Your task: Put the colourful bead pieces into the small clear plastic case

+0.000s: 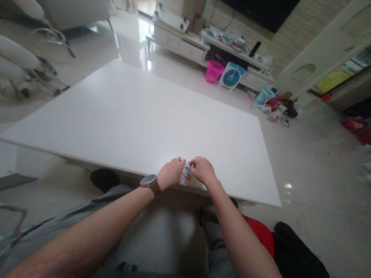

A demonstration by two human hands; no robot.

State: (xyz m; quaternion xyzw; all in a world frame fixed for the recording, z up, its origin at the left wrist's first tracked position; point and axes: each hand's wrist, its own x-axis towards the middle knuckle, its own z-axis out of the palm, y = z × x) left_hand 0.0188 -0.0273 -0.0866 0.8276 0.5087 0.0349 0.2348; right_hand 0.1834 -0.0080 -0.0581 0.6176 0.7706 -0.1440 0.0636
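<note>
A small clear piece with colourful little pictures (pixel 186 175), much like a sticker sheet, is at the near edge of the white table (pixel 161 114). My left hand (pixel 171 171), with a brown-strapped watch (pixel 149 180) on its wrist, is closed at the left side of this piece. On the other side my right hand (pixel 203 170) pinches with thumb and forefinger at its upper right. A tiny pinkish bit shows by those fingertips, too small to name. My fingers partly cover the piece.
Beyond the table stand a low cabinet (pixel 169 39), a pink basket (pixel 214 72) and a blue-and-white fan (pixel 232 76). White chairs (pixel 14 52) are at the left. A black bag (pixel 299 257) and something red (pixel 260 235) lie at my lower right.
</note>
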